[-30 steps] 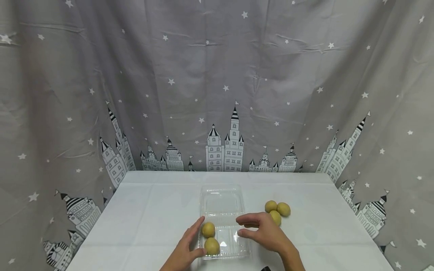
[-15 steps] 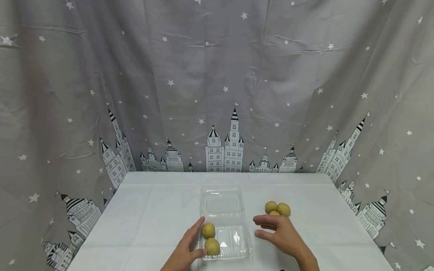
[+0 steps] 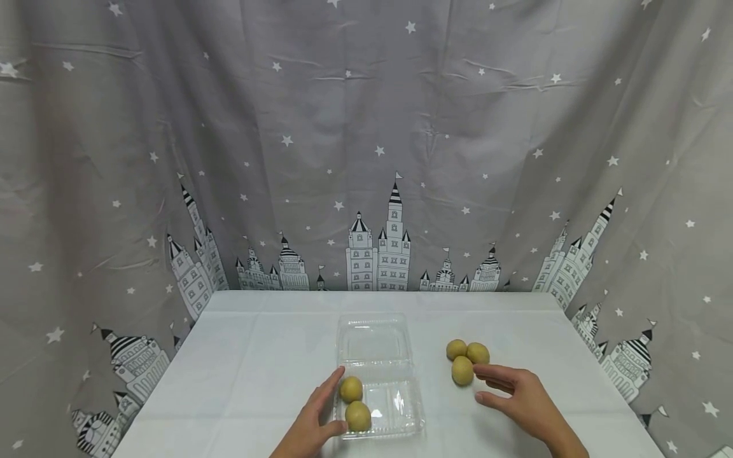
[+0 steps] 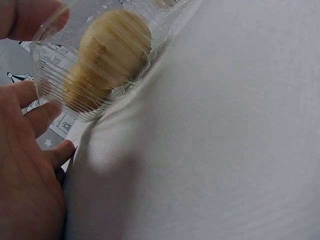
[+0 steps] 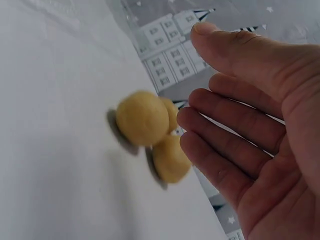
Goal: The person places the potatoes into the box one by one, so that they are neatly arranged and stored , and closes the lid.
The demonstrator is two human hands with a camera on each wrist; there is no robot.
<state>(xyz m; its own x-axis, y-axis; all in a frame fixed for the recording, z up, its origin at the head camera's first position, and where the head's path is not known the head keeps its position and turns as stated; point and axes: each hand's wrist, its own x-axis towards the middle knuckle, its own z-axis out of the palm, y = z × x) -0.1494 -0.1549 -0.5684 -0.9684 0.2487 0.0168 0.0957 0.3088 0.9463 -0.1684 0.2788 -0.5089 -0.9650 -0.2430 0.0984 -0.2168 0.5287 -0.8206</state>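
Head view: shows a clear hinged plastic clamshell container [image 3: 395,410] spread open on a white-covered counter [image 3: 258,381], with its lid [image 3: 375,341] flat on the far side. Has two round, yellow-brown, potato-like pieces [image 3: 357,416] along the left of the base, one nearer than the other. Shows three matching loose pieces [image 3: 462,371] bunched on the counter to the right, and behind, a grey curtain [image 3: 366,114] printed with stars and castles. Has both hands well apart: left hand [image 3: 312,416] against the container's left side, right hand [image 3: 523,401] just beside the bunch, thumb and fingers parted.

Left wrist view: shows relaxed fingers [image 4: 42,117] at the ribbed wall, both pieces visible through it.

Right wrist view: shows the palm with thumb away from slightly bent fingers, three blurred pieces beyond; cannot tell about contact.
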